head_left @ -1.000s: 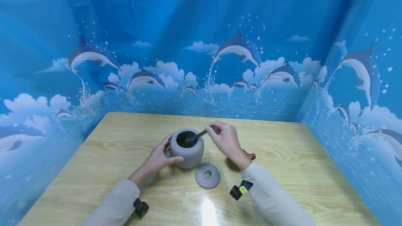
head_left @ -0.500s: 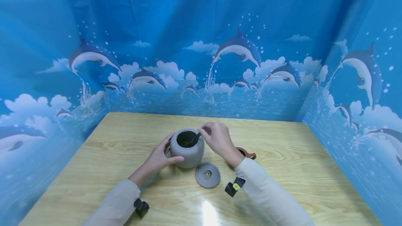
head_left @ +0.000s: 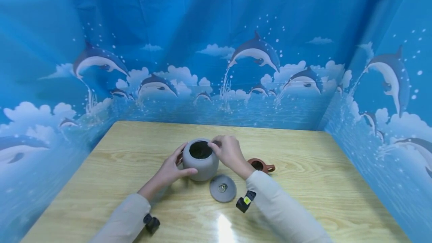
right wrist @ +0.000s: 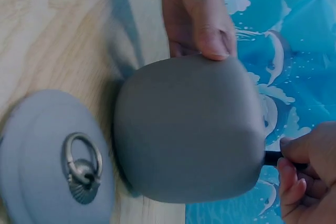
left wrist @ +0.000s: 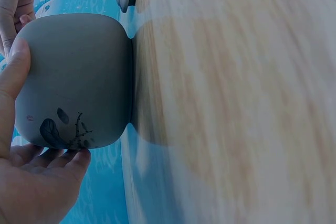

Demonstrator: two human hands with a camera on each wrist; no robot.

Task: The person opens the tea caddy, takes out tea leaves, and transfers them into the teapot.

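A round grey jar (head_left: 204,170) stands upright on the table, its dark mouth uncovered. My left hand (head_left: 170,170) grips its left side, thumb in front and fingers round the far side. At the jar's right rim, my right hand (head_left: 230,153) pinches a black scoop by its handle. That scoop handle (right wrist: 272,158) shows at the mouth in the right wrist view, while the scoop's bowl is hidden inside the jar. Dark plant sprigs mark the jar wall (left wrist: 79,77) in the left wrist view. What the jar contains is too dark to tell.
The grey lid (head_left: 226,195) with a metal ring lies on the table before the jar. A small brown teapot (head_left: 270,168), its top uncovered, sits right of it, partly behind the right forearm. Blue dolphin-print curtains (head_left: 209,96) border the wooden table (head_left: 314,183).
My right hand has moved left and slightly down toward the jar, and the scoop has sunk into its mouth. More of the teapot shows. The left hand and jar have stayed still.
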